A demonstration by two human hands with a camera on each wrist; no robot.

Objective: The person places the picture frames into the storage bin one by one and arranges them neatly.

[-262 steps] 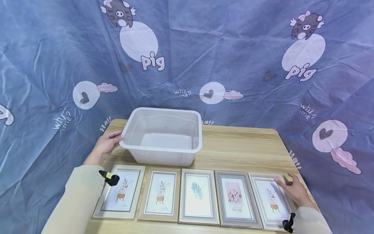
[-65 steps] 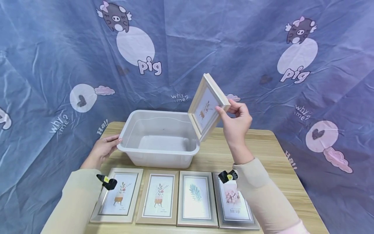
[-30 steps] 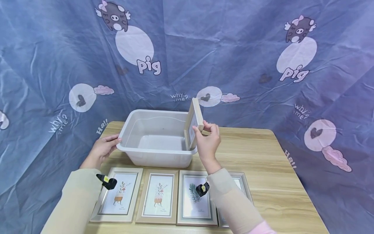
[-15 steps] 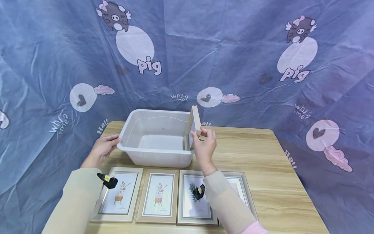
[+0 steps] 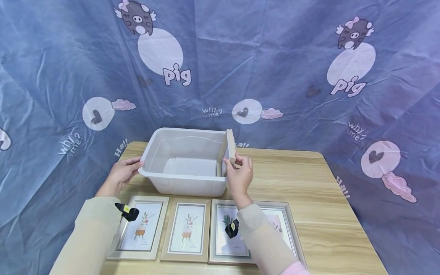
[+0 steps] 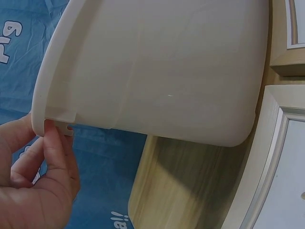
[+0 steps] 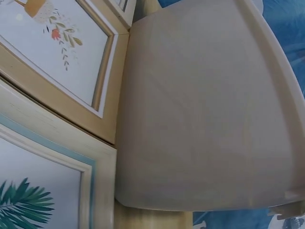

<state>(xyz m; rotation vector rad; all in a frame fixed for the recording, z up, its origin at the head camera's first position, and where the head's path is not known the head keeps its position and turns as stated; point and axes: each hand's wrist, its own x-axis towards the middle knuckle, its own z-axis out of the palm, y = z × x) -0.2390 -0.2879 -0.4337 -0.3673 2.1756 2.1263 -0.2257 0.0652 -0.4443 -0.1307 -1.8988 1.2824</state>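
Barely begun, seemingly: by head view, pinching one frame [image 5: 231,144] with right hand [image 5: 239,176], partly inside tub [image 5: 189,186], with four flat frames [image 5: 186,229] left in front of it; by left wrist, gripping its rim [image 6: 42,86] with left hand [image 6: 40,193]; by right wrist, without fingers visible.

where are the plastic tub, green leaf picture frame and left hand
Plastic tub [image 5: 188,186]: head view, front wall
Green leaf picture frame [image 7: 55,177]: right wrist view, white picture background
Left hand [image 5: 122,173]: head view, back of hand
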